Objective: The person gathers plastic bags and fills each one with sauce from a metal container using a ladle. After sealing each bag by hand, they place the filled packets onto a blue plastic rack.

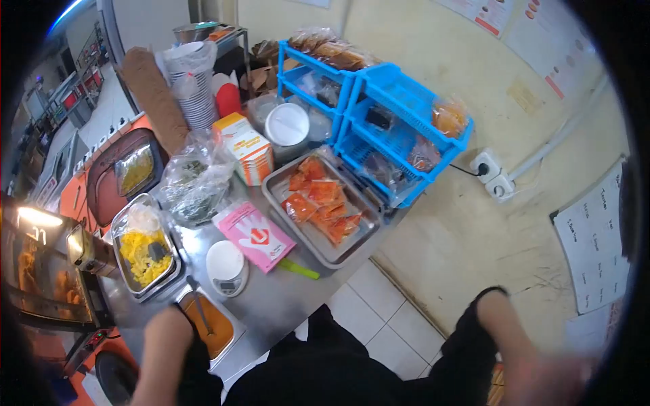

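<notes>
Here, the person is standing at a steel counter, and the white kitchen scale near its front edge is serving as the landmark for everything else. The left arm is reaching in just below the scale, beside the container of orange sauce with a utensil handle sticking out of it; the left hand itself is hidden, so its grip cannot be told. The right hand is hanging well to the right of the scale, off the counter and over the tiled floor, blurred, so whether it is clenched or loose cannot be told either. Just right of the scale a pink glove packet is lying flat, with a green handle poking out beneath it. Further right, a metal tray is holding orange sauce sachets. Left of the scale a pan of yellow food is sitting. Behind the scale a clear bag of greens is slumping, and blue plastic racks are standing far behind it against the wall.
</notes>
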Tool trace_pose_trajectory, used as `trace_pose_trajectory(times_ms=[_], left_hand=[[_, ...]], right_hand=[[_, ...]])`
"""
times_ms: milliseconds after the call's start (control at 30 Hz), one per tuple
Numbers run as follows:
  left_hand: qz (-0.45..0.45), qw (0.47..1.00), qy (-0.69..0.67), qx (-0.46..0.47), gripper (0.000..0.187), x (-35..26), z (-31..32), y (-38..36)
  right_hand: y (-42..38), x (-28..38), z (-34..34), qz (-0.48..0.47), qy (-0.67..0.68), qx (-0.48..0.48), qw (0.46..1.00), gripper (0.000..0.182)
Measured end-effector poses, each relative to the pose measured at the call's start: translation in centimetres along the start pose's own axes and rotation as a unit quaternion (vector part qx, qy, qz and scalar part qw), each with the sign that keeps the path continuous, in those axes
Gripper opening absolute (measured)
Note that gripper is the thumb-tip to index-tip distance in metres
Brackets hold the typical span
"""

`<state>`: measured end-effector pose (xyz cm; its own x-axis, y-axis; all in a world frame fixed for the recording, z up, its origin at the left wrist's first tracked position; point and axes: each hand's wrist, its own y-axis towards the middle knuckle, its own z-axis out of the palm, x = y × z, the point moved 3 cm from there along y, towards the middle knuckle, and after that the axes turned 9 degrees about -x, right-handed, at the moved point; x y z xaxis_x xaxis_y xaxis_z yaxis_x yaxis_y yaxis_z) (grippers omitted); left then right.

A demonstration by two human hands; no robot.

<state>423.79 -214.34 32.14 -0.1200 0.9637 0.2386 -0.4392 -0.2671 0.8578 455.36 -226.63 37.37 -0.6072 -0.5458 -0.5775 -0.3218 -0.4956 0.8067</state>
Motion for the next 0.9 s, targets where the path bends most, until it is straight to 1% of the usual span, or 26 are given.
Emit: trace_pose_trajectory(times_ms=[33,67,100,133,167,200,233,267,300,333,367,400,433,467,500,533,567,600,667,700,767,800,833,867,900], left_hand=[[-0.105,0.994,0.024,-0.018,0.03,1.2,0.6,-3.2],[-0.295,0.953,0.074,-0.011,0.03,2.4,1.6,-8.5],[-0.474,0.872,0.118,0.022,0.03,3.4,2.9,-14.0],[-0.565,0.805,0.081,0.163,0.034,5.5,4.7,-20.8],[-0.719,0.669,0.124,0.14,0.046,5.1,3.6,-27.5],[-0.801,0.544,0.181,0.173,0.054,4.5,1.1,-34.0],[-0.825,0.515,0.195,0.126,0.052,3.7,-1.9,-41.5],[-0.818,0.531,0.192,0.11,0.055,2.8,-1.3,-43.2],[-0.868,0.458,0.171,0.089,0.059,2.2,-0.7,-44.2],[-0.91,0.381,0.15,0.067,0.063,1.7,0.0,-44.9],[-0.908,0.385,0.149,0.071,0.063,1.3,0.6,-45.8],[-0.899,0.398,0.163,0.077,0.056,0.9,1.3,-46.8],[-0.891,0.409,0.179,0.08,0.051,0.6,2.0,-47.9],[-0.89,0.409,0.184,0.078,0.051,0.4,2.7,-48.7],[-0.877,0.437,0.195,0.04,0.054,0.1,3.1,-49.1],[-0.861,0.464,0.208,0.003,0.057,-0.3,3.1,-49.3],[-0.856,0.469,0.22,-0.011,0.059,-0.2,3.3,-49.2],[-0.855,0.466,0.228,-0.011,0.059,-0.4,3.3,-49.3],[-0.833,0.5,0.238,-0.017,0.059,-0.5,3.3,-49.4],[-0.832,0.497,0.246,-0.016,0.059,0.0,4.4,-48.2],[-0.845,0.463,0.268,0.007,0.059,0.1,5.3,-45.8],[-0.852,0.45,0.268,-0.02,0.056,-0.3,2.1,-48.2],[-0.846,0.428,0.315,-0.028,0.053,-0.9,-1.9,-50.8],[-0.855,0.447,0.263,-0.037,0.053,-0.8,-1.0,-48.9],[-0.849,0.448,0.279,-0.01,0.051,-0.9,-1.4,-48.0]], right_hand=[[-1.5,-1.5,-1.4,0.033,-0.035,0.012,0.999,0.032],[-4.8,-4.1,-3.1,0.111,-0.102,0.04,0.988,0.032],[-8.3,-7.0,-4.2,0.195,-0.163,0.065,0.965,0.032],[-12.0,-10.3,-4.8,0.242,-0.163,0.048,0.955,0.028],[-14.2,-14.3,-5.6,0.431,-0.256,0.131,0.855,0.035],[-15.7,-17.6,-4.9,0.513,-0.186,0.203,0.813,0.029],[-18.7,-21.0,-5.6,0.524,-0.211,0.245,0.788,0.024],[-21.9,-24.1,-6.9,0.488,-0.247,0.314,0.776,0.03],[-25.1,-26.8,-8.2,0.451,-0.283,0.379,0.757,0.035],[-28.2,-29.1,-9.2,0.439,-0.286,0.418,0.742,0.043],[-30.5,-31.0,-10.0,0.424,-0.288,0.458,0.726,0.052],[-31.8,-32.5,-10.1,0.422,-0.289,0.455,0.729,0.052],[-33.5,-33.7,-10.0,0.445,-0.278,0.478,0.704,0.061],[-34.5,-34.4,-9.3,0.47,-0.265,0.5,0.677,0.071],[-35.0,-34.9,-8.9,0.473,-0.258,0.501,0.677,0.071],[-35.4,-35.3,-8.4,0.519,-0.192,0.512,0.657,0.071],[-35.5,-35.3,-7.8,0.561,-0.124,0.519,0.632,0.071],[-35.5,-35.2,-7.3,0.565,-0.117,0.52,0.63,0.071],[-35.3,-35.0,-6.2,0.494,-0.101,0.561,0.656,0.08],[-35.8,-35.2,-6.3,0.499,-0.094,0.561,0.654,0.08],[-37.4,-35.7,-6.5,0.492,-0.091,0.545,0.673,0.07],[-37.5,-35.8,-6.6,0.485,-0.089,0.529,0.691,0.066],[-37.2,-36.0,-6.5,0.48,-0.087,0.514,0.706,0.062],[-37.3,-36.3,-6.4,0.543,-0.09,0.513,0.659,0.06],[-37.4,-36.6,-6.4,0.599,-0.095,0.512,0.609,0.058]])
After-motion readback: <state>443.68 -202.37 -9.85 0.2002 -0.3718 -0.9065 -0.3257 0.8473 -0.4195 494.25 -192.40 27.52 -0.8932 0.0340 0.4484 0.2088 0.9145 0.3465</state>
